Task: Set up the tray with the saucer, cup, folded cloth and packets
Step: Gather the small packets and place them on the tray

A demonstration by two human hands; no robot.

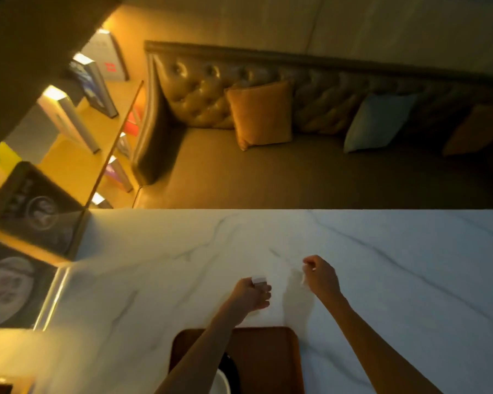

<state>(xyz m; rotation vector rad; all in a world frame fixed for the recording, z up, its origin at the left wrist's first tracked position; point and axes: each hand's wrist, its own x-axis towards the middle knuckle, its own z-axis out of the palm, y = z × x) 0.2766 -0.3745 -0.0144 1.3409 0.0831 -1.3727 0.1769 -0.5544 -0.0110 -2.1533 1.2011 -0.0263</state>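
Hands both reach out over the marble table [410,280], past the far edge of the tray [268,354].

Left: your left hand [252,294] is curled, knuckles up, with a small white packet [259,280] pinched at the fingertips. The packet sticks out on the far side of the hand, lifted just clear of the tabletop. Grip is closed on it.

Right: your right hand [322,277] is to the right of the left and a little farther out, apart from it. Its fingers are curled, with thumb and forefinger brought together. A pale sliver shows at the tips, but it is too blurred to say whether anything is pinched there, so you cannot tell the grip from this view.

Tray: brown, rounded corners, at the near edge of the table between your forearms. Your left forearm crosses over it. Beside that arm lie a dark object [231,368] and a white rounded object [221,382], both mostly hidden and cut off by the frame; you cannot identify them.

Surroundings: a tufted bench [296,172] beyond the table carries an orange cushion [261,115] and a pale blue cushion [376,122]. Lit shelves [77,166] with books stand at left.
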